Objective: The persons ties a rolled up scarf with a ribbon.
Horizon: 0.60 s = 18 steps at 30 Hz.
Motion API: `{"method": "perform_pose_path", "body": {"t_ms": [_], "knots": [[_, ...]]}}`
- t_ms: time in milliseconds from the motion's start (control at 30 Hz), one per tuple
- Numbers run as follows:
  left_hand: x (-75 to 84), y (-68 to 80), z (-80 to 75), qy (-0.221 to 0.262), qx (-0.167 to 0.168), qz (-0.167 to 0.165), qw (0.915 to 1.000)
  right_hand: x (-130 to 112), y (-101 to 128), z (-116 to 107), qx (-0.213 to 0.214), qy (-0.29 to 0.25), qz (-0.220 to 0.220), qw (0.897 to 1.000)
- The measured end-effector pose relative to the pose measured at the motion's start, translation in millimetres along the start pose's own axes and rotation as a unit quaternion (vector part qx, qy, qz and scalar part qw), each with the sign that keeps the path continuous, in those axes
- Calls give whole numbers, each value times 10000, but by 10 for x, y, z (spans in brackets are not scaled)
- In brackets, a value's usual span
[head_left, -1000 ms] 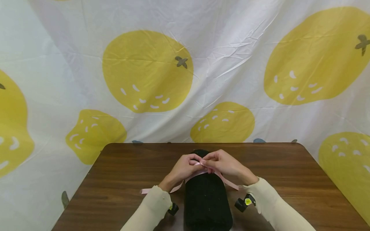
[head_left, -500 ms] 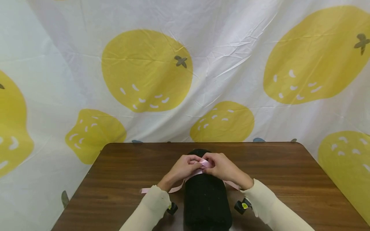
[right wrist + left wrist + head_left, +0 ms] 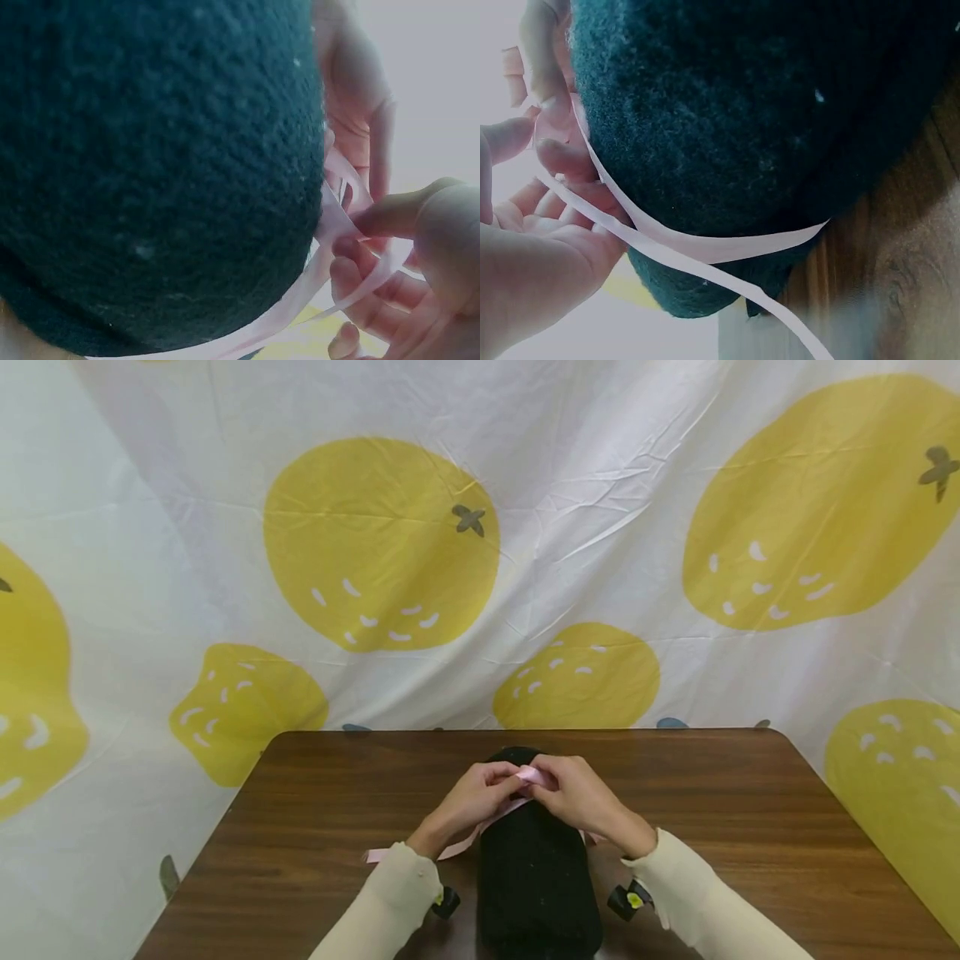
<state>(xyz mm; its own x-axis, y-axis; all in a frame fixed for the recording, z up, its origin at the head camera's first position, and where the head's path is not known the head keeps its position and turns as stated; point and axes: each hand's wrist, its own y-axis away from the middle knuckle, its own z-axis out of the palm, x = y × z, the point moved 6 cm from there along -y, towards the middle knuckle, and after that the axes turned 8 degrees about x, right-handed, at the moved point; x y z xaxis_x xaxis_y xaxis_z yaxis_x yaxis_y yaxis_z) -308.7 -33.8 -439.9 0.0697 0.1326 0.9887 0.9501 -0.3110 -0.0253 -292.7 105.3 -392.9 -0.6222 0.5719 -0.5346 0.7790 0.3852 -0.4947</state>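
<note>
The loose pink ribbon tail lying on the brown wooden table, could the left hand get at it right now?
Probably yes. The loose pink ribbon tail lies bare on the wooden table beside the left sleeve, nothing over it. But the left hand is pinching the ribbon atop the black knitted roll and would have to let go.

We see a dark brown wooden table (image 3: 750, 810) before a creased white cloth backdrop (image 3: 600, 485) printed with yellow fruits.

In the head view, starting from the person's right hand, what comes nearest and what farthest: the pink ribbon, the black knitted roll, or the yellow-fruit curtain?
1. Pink ribbon: pinched in the right hand, on top of the roll.
2. Black knitted roll: directly under the hand, at the table's middle.
3. Yellow-fruit curtain: hanging behind the table's far edge, clearly farthest.
</note>
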Motion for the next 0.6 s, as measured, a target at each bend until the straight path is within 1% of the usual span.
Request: {"method": "perform_pose_path", "body": {"t_ms": [133,233,333,433,500,600], "knots": [[5,8,11,305,-8,-34,9995,-33,5,-25,272,238,-31,9993],[3,12,8,380,101,-13,9992,-58,13,-42,454,404,-55,9981],[23,8,-17,102,406,239,9988,-75,20,-57,591,547,-45,9967],[51,1,-49,-196,787,513,9954,-81,26,-65,655,661,38,9957],[65,0,-64,-174,981,575,9934,-82,31,-63,658,676,102,9955],[70,3,-76,32,1180,526,9916,-86,38,-61,690,685,147,9952]]}}
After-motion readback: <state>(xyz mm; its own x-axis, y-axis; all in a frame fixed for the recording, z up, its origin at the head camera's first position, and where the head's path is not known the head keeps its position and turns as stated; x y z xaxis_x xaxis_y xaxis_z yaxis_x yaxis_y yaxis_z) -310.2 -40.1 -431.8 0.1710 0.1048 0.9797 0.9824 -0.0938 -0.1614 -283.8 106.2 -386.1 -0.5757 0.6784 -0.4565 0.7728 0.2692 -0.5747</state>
